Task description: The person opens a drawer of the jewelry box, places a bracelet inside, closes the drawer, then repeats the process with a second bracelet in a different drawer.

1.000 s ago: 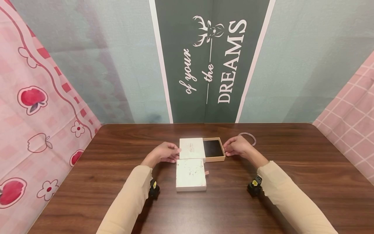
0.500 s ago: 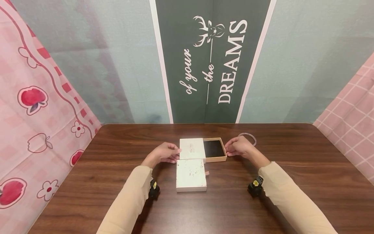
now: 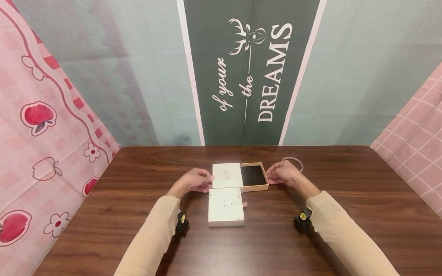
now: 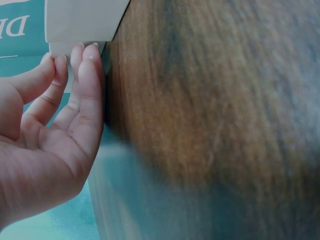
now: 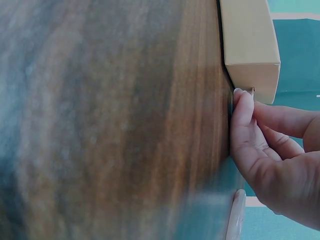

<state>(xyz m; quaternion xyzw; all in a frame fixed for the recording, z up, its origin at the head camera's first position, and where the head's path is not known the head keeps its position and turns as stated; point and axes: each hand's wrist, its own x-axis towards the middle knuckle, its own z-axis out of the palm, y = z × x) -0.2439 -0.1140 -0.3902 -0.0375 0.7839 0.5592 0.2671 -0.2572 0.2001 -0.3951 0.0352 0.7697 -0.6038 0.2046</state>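
A white sleeve (image 3: 226, 175) with small printed lettering lies mid-table, and its tan-edged drawer (image 3: 255, 188) sticks out to the right, showing a black lining (image 3: 252, 175). My left hand (image 3: 196, 180) holds the sleeve's left end, thumb at its edge and fingertips at the end face in the left wrist view. In the right wrist view, my right hand (image 5: 272, 145) pinches a small pull tab (image 5: 253, 92) on the drawer's end between thumb and forefinger. A second white box (image 3: 226, 207) with speckled print sits against the near side of the sleeve.
A pale ring-shaped bangle (image 3: 297, 161) lies behind my right hand on the brown wooden table (image 3: 331, 168). The second box has a pinkish tab (image 3: 244, 204) on its right side. Curtains hang behind the table and at both sides.
The drawer has slid slightly farther right out of the sleeve, together with my right hand. My left hand, the sleeve and the second box stay in place.
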